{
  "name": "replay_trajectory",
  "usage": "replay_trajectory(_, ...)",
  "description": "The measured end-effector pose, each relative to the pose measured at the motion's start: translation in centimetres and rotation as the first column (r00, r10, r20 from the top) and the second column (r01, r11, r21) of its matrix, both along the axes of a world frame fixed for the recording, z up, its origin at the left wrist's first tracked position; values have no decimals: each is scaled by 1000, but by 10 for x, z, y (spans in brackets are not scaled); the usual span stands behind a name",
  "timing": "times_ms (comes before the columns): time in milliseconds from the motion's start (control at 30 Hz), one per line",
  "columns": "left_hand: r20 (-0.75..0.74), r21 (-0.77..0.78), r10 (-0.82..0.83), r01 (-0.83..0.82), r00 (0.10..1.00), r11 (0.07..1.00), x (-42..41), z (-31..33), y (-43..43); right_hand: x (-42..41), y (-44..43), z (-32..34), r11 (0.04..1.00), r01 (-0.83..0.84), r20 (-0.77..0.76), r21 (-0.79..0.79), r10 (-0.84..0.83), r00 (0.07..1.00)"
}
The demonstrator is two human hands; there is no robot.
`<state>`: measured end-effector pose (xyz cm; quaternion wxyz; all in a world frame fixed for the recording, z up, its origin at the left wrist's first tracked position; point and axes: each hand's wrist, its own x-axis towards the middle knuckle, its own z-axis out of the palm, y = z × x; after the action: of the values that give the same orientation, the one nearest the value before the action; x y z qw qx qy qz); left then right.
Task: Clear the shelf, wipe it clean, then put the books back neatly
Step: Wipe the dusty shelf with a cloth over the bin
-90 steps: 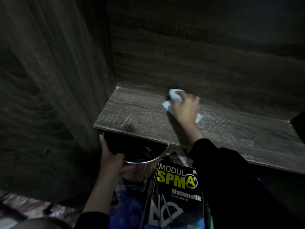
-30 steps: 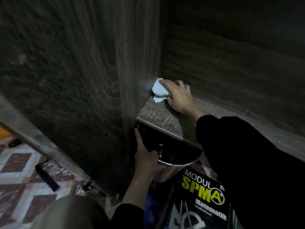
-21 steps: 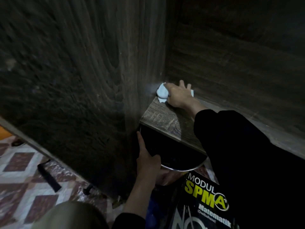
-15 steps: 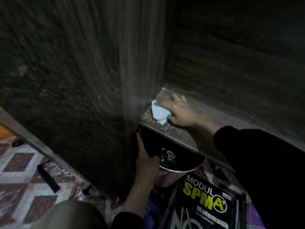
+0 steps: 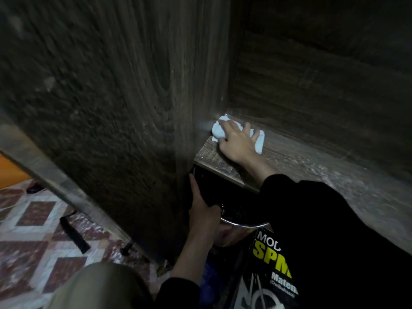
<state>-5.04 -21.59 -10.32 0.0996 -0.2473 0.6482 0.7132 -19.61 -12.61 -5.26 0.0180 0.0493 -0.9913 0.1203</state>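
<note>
- Wiping step, by the look of it: right hand [image 5: 239, 144] flat on a white cloth [image 5: 219, 130], fingers spread and pressing it down onto the shelf board [image 5: 312, 166], no pinch.
- Cloth bunched under the palm, poking out left of the fingertips and right past the little finger; pushed into the far-left corner, touching the side panel [image 5: 156, 108], just short of the back panel [image 5: 312, 85].
- No books on the board within view; clearing seemingly done, putting back not yet begun.
- Below the wiping hand, under the board's front edge: left hand [image 5: 204, 210] gripping the rim of a metal-rimmed container [image 5: 243, 224], forefinger straight up beside the side panel, other fingers curled over the rim.
- Just right of that lower grip: a black book [image 5: 265, 253] with yellow "SPM" lettering, half hidden by the black sleeve [image 5: 323, 219], off the shelf, probably one to go back.
- Next, probably: a drag of the cloth out of the corner, rightward along the board, with flat, firm pressure; perhaps dust swept over the edge into the container.
- Surface: dark wood-grain laminate, pale dusty scuffs right of the pressing hand, beyond the sleeve.
- Room: dim; well left of both hands, red-and-white patterned floor [image 5: 33, 219], a black strip-like object [image 5: 74, 236] on it, too blurred to name.
</note>
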Motion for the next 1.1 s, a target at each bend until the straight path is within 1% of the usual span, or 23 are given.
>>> replay_trajectory(100, -1, -9, -13, 13, 1000, 1000, 1, 5, 1, 24, -4, -5, 995, -90, -50, -35, 88, 995)
replay_trajectory(200, 2, 5, -28, 28, 1000, 1000, 2, 10, 2, 45, -8, -6, 975, -218, -41, 28, 219, 975)
replay_trajectory(300, -19, -35, -25, 24, 1000, 999, 3, 14, 1, 57, 0, -4, 924, -365, 9, 115, 366, 930)
replay_trajectory(400, -14, -75, -21, 20, 1000, 997, 6, 18, 0, 62, 18, 5, 845, -498, 53, 194, 498, 865)
replay_trajectory(500, 23, -20, -18, 19, 1000, 1000, 7, 21, 1, 74, 38, 15, 796, -573, 88, 196, 568, 818)
replay_trajectory(533, 28, -13, -17, 17, 999, 1000, 7, 22, 1, 78, 45, 17, 790, -590, 115, 167, 579, 807)
replay_trajectory(567, 26, -11, -20, 20, 999, 1000, 7, 21, 1, 81, 55, 19, 788, -609, 128, 94, 597, 792)
replay_trajectory(600, 27, -1, -23, 23, 999, 1000, 7, 22, 1, 84, 64, 23, 795, -605, 124, -43, 605, 786)
replay_trajectory(633, 30, 6, -20, 20, 999, 1000, 7, 22, 2, 86, 75, 29, 816, -532, 121, -225, 565, 816)
replay_trajectory(667, 34, 14, -17, 17, 999, 1000, 7, 22, 2, 87, 85, 35, 818, -392, 124, -421, 480, 868)
replay_trajectory(700, 34, 30, -16, 15, 999, 999, 7, 22, 2, 86, 96, 40, 780, -251, 92, -573, 366, 926)
replay_trajectory(733, 33, 38, -15, 14, 999, 999, 7, 22, 2, 83, 107, 39, 750, -152, 30, -644, 223, 974)
replay_trajectory(767, 33, 43, -11, 10, 999, 999, 7, 22, 3, 81, 118, 35, 788, -73, -47, -611, 57, 997)
replay_trajectory(800, 34, 40, -12, 10, 999, 999, 7, 22, 4, 77, 124, 27, 869, 22, -96, -494, -79, 992)
replay_trajectory(833, 36, 43, -9, 8, 999, 999, 7, 21, 4, 75, 125, 20, 938, 142, -96, -317, -181, 979)
replay_trajectory(867, 41, 45, -11, 9, 999, 999, 7, 20, 4, 74, 121, 12, 961, 242, -51, -135, -251, 967)
replay_trajectory(900, 44, 49, -16, 14, 999, 999, 7, 20, 5, 76, 113, 5, 956, 295, 11, 3, -295, 956)
replay_trajectory(933, 45, 47, -21, 19, 999, 999, 7, 21, 5, 79, 100, 1, 949, 303, 52, 88, -308, 950)
replay_trajectory(967, 40, 37, -23, 21, 999, 999, 7, 20, 5, 81, 85, -2, 956, 268, 61, 120, -277, 959)
replay_trajectory(1033, 33, 23, -29, 28, 999, 999, 7, 20, 6, 90, 53, -2, 984, 118, 40, 136, -124, 991)
replay_trajectory(1100, 26, 7, -25, 25, 999, 1000, 7, 20, 7, 104, 27, -3, 983, -29, 0, 183, 30, 1000)
